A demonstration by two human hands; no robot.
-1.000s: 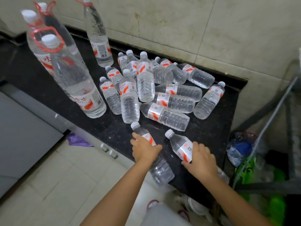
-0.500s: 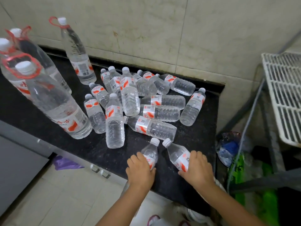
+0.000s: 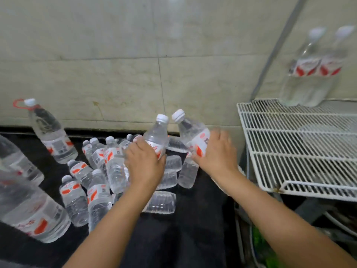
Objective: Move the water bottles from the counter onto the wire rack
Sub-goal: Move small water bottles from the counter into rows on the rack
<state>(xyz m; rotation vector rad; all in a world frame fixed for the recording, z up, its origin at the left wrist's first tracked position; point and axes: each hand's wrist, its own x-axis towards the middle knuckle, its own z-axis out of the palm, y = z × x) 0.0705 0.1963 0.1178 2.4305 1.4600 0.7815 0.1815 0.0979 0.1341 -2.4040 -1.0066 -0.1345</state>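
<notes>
While both forearms reach in from the lower edge, each hand holds one small bottle raised above the black counter (image 3: 193,229). The left hand (image 3: 144,164) grips a small bottle (image 3: 156,136) round its label, cap up and nearly upright. The right hand (image 3: 217,155) grips a second small bottle (image 3: 193,132), its cap tilted left toward the first; the two caps sit just beside each other without touching. Beneath and left of the hands, a cluster of small bottles (image 3: 100,171) remains on the counter, some standing, some lying flat; about a dozen show, though overlap prevents an exact count. Three large bottles are visible at the left: two blurred ones at the near edge (image 3: 29,206) and one with a red carry loop (image 3: 51,134) farther back by the tiled wall (image 3: 116,55). To the right, the white wire rack (image 3: 299,147) carries two bottles (image 3: 313,68) standing together at its far side, blurred.
</notes>
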